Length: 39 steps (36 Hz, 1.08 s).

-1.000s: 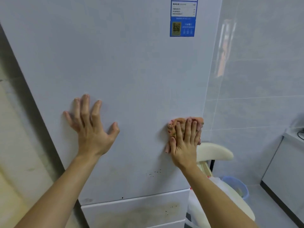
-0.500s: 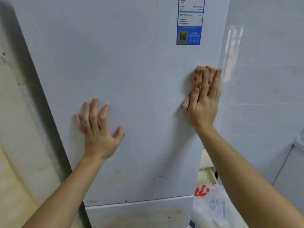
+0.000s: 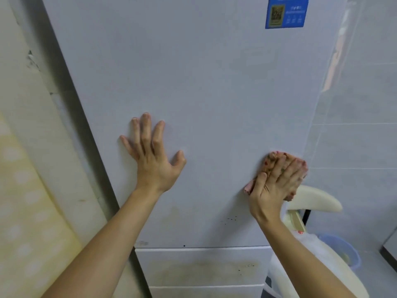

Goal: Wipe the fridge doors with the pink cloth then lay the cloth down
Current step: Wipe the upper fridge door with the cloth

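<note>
Both arms reach up from the near edge toward the fridge. The left hand (image 3: 153, 160) lies flat on the upper fridge door (image 3: 204, 82), left of centre. Its palm is on the panel, its fingers are spread and pointing up, its thumb is out to the right, and it holds nothing. The forearm runs down to the lower left corner.

Over on the right, the right hand (image 3: 272, 190) is also flat, with straight fingers (image 3: 279, 167) set close together and angled up and a little to the right. It presses the pink cloth (image 3: 271, 157) against the door, hard by the door's right edge. The cloth is bunched under the palm and fingers. A patterned fold pokes out beyond the fingertips, and a pink corner shows beside the thumb on the left. The hand pushes the cloth flat rather than curling round it.

The two hands sit well apart at about the same height, in the lower half of the upper door. Below them is the seam, then the lower door (image 3: 202, 265) with brownish smudges and dark specks. A blue sticker (image 3: 285, 14) sits top right on the upper door. A cream chair (image 3: 318, 201) and a blue bin (image 3: 345, 252) stand to the right of the fridge, against the tiled wall (image 3: 354, 136).
</note>
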Motion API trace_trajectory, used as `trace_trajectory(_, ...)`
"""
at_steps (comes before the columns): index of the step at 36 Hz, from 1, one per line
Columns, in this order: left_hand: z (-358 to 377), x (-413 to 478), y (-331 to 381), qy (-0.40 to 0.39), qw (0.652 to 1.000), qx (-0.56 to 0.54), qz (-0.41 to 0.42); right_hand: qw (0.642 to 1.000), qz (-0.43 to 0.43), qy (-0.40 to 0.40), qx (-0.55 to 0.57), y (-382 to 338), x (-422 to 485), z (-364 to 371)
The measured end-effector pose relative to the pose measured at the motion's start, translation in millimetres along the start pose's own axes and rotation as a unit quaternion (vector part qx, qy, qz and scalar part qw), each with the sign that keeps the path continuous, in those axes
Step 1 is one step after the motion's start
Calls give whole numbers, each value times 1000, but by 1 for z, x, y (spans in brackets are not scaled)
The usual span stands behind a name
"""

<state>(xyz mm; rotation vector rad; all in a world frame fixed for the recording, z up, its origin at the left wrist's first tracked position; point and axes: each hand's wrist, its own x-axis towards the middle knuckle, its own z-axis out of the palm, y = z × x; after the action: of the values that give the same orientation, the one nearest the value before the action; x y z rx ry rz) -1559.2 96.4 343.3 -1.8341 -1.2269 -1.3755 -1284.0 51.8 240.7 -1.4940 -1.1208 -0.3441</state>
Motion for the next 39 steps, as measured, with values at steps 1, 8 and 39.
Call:
trace_trajectory(1, -1, 0, 0, -4, 1000, 1, -2, 1000, -22, -11, 1, -8, 5, 0)
trace_trajectory(8, -16, 1, -1, -53, 999, 7, 4, 974, -212, 54, -65, -95, 51, 20)
trace_trajectory(39, -36, -37, -110, -10, 997, -26, 72, 967, -235, 87, -38, -194, 25, 61)
